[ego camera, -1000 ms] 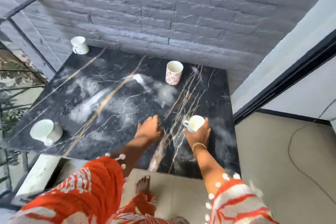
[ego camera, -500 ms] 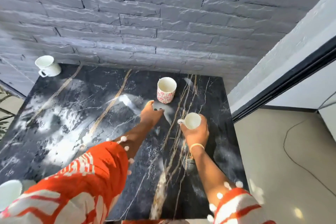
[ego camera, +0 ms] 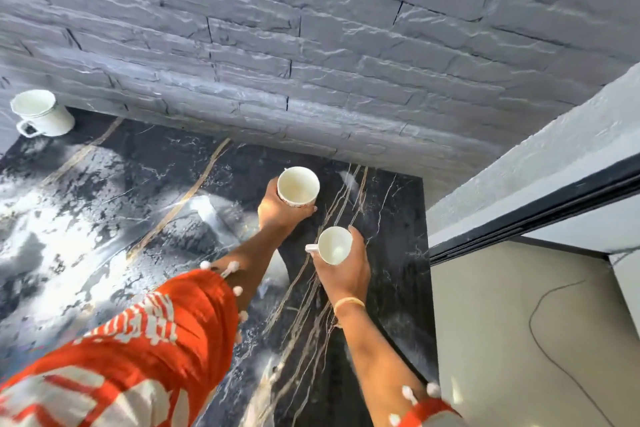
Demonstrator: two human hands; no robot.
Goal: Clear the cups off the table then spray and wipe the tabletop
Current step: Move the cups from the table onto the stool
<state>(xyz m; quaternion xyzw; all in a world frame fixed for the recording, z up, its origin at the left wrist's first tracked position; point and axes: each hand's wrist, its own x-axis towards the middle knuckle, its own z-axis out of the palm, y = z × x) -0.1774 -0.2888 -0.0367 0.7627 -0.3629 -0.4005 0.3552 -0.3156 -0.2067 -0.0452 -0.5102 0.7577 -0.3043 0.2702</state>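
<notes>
— Picking up cups, is that what the person is doing?
— Yes, from the head camera, the left hand [ego camera: 277, 210] is wrapping its fingers round the patterned cup [ego camera: 298, 186] by the wall. The right hand [ego camera: 346, 267] is gripping the small white cup [ego camera: 335, 245] above the table [ego camera: 145, 180]
— What is coming next?
— I think both cups need carrying away, then fetching the white mug [ego camera: 41, 113] sitting in the far corner

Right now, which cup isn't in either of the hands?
The white cup with a handle at the far left corner of the table, by the brick wall. The patterned cup is in the left hand, the small white cup in the right hand.
</notes>
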